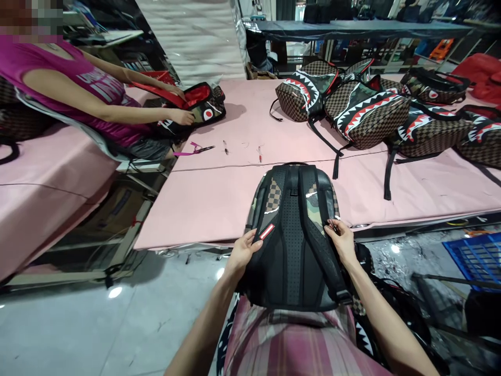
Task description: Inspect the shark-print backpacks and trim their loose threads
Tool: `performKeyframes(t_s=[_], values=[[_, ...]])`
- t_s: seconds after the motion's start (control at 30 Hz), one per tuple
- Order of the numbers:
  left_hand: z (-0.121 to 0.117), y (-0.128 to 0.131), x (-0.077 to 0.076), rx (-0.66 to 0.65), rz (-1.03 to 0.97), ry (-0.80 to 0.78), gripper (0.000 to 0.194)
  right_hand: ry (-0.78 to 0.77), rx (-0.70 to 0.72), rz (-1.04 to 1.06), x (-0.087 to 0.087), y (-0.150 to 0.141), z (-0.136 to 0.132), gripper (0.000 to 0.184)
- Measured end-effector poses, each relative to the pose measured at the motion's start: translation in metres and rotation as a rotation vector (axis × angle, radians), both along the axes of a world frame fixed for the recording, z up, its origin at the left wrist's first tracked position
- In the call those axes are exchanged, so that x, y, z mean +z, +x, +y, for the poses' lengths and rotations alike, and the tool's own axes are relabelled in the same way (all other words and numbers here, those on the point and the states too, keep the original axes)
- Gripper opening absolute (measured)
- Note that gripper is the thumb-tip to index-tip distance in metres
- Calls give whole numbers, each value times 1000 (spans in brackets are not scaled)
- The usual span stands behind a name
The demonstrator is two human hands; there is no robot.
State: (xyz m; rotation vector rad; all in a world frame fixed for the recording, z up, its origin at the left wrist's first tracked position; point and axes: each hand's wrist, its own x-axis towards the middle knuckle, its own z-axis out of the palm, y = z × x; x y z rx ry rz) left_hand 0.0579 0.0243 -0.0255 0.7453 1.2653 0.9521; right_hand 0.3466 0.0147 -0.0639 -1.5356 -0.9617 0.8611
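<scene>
A black backpack [293, 250] leans between my lap and the edge of the pink table, its back panel and shoulder straps facing me. Checkered and camouflage patches show near its top, and a red-and-white label [266, 231] sits on the left strap. My left hand [243, 253] is closed on the backpack's left side, thumb lying by the label. On the opposite side, my right hand [341, 241] pinches the bag's edge near the right strap; exactly what lies between those fingertips is hard to make out. The front of the backpack is hidden.
On the pink table [203, 203] lie pink-handled scissors [193, 150] and two small tools, one a red-tipped tool [260, 154]. Several shark-mouth backpacks [368, 112] crowd the right side. At left, a seated person [97, 94] handles an open red-lined bag [201, 104]. A blue crate [477, 256] stands lower right.
</scene>
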Motion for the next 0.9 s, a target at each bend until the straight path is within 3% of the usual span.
performKeyframes(t_s=[0.9], values=[[4,-12,-8,-78,-263,-144,54,-44,15,-64,-1,-1,0,37]])
